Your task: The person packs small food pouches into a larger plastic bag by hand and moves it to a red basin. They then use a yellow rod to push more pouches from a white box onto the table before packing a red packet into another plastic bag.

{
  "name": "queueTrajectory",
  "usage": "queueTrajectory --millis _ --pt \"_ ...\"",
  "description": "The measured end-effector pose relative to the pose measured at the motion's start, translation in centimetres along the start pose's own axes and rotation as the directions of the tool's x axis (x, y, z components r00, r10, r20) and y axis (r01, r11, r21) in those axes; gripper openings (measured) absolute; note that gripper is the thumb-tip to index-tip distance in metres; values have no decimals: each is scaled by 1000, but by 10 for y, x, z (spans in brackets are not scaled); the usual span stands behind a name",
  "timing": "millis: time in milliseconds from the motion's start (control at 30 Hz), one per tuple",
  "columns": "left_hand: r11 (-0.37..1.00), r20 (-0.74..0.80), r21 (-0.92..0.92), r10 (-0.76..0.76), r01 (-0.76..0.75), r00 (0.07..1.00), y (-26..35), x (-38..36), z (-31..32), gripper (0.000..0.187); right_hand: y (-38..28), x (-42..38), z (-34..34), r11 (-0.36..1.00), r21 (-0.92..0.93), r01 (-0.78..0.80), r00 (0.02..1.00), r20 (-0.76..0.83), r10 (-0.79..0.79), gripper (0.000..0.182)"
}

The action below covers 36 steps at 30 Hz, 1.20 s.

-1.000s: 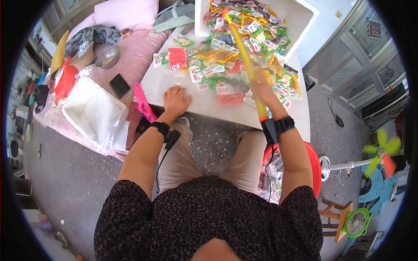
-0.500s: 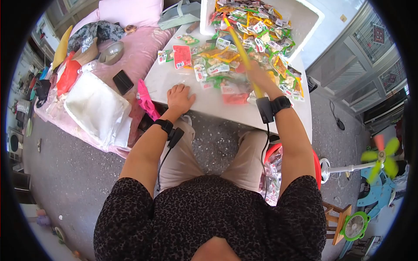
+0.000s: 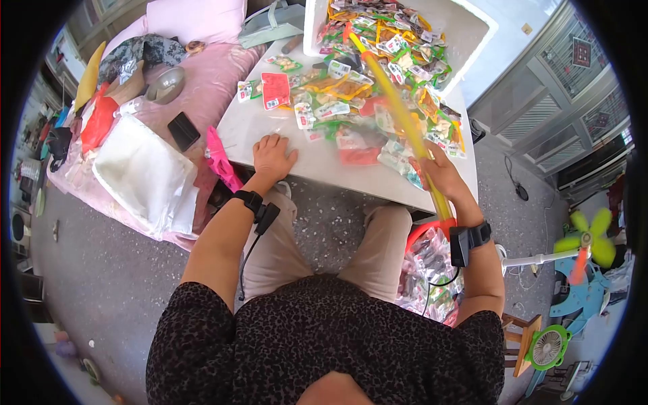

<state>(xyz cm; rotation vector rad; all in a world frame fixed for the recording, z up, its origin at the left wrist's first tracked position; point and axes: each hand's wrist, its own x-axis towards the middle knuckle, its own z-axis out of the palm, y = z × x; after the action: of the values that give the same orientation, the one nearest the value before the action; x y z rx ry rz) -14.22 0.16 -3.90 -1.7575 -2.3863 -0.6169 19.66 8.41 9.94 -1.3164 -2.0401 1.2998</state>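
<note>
My right hand (image 3: 445, 177) is closed around a long yellow stick (image 3: 399, 108) with orange-red ends. The stick slants across the pile of small snack packets (image 3: 341, 108) on the white table (image 3: 236, 131), and its far tip lies over the open white foam box (image 3: 466, 40). That box is tipped toward me and full of similar packets. My left hand (image 3: 273, 156) lies palm down at the table's near edge, fingers spread, holding nothing. A red packet (image 3: 275, 91) lies beyond it. Below my right forearm, a red tub (image 3: 422, 233) holds more packets.
On the left, a pink-covered bed (image 3: 209, 74) bears a white foam lid or tray (image 3: 142, 169), a black phone-like object (image 3: 183, 131) and a metal bowl (image 3: 165, 86). A pink umbrella-like bundle (image 3: 219, 158) hangs by the table. Fans (image 3: 550, 347) stand at right.
My right hand has drawn back toward me and to the right with the yellow stick, from over the packets to the table's near right edge. My left hand stays on the table.
</note>
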Motion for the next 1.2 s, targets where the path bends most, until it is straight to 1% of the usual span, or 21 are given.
queueTrajectory --millis 33,100,233,267,367,467,567,667,767,867,967,1067,1167,1200 --pt "1000 0 -6 -2 2 1000 1 -1 0 40 1 13 1 996 -45 74 997 -22 -76 49" --pt "1000 -4 -7 -3 3 1000 -1 0 -2 41 -7 42 4 985 -93 144 988 -51 -149 48" --pt "1000 12 -13 -12 12 1000 0 0 -2 41 -23 100 9 991 -83 108 992 -55 -113 43" --pt "1000 20 -16 -14 14 1000 1 1 -3 41 -21 113 9 993 -70 99 993 -49 -103 43" --pt "1000 3 -1 -1 1 1000 -1 0 0 41 -1 138 12 984 -140 107 994 -14 -110 42" --pt "1000 -7 -1 15 -15 1000 -1 0 -2 41 12 123 10 969 -205 140 990 9 -141 45" --pt "1000 -6 -6 11 -11 1000 -1 0 0 40 16 77 4 982 -156 107 993 -35 -114 47" --pt "1000 14 -3 2 -2 1000 0 1 -3 40 37 42 -6 998 -66 0 1000 2 0 48" --pt "1000 6 -2 0 0 1000 -1 1 1 40 4 7 -6 995 -80 -61 998 0 61 47" --pt "1000 -10 7 6 -6 1000 -1 0 2 40 -4 31 -1 996 -81 44 997 -55 -49 44" --pt "1000 3 3 -9 9 1000 0 0 -1 40 -35 66 6 979 -182 95 993 -57 -107 43" --pt "1000 7 -11 2 -2 1000 0 0 -2 40 -17 129 8 968 -212 132 991 17 -132 34" --pt "1000 -2 2 4 -4 1000 -1 0 -1 40 -10 148 13 924 -323 206 978 48 -202 29" --pt "1000 -6 0 10 -10 1000 -2 -1 -1 40 -5 149 14 927 -333 173 985 50 -166 34"
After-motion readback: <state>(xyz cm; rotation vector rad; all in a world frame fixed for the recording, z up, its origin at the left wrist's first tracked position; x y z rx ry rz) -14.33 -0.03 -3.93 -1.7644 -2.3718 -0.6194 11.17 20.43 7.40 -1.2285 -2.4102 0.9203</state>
